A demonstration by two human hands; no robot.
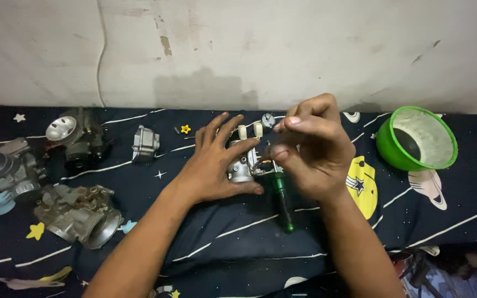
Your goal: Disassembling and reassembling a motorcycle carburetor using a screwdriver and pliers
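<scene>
While both hands work near the middle of the dark space-patterned cloth (pixel 139 182), the scene reads as follows.

Left hand: the left hand (pixel 216 163) lies spread, fingers extended, its thumb and palm pressing a small silver metal carburetor body (pixel 242 168) to hold it down.
Right hand: the right hand (pixel 310 149) is curled, fingertips pinched together above the carburetor body; whether they grip a small part cannot be told.
Tool: a green-handled screwdriver (pixel 282 207) lies on the cloth just under the right hand, its handle towards the near edge.
Left end of the cloth: three larger grey metal carburetors (pixel 78 215) sit well apart from the hands.
Far edge: a small grey metal float bowl (pixel 145 143) and a tiny yellow plastic knob (pixel 185 129).
Right end: a green plastic funnel (pixel 417 138) lies tipped on its side.
</scene>
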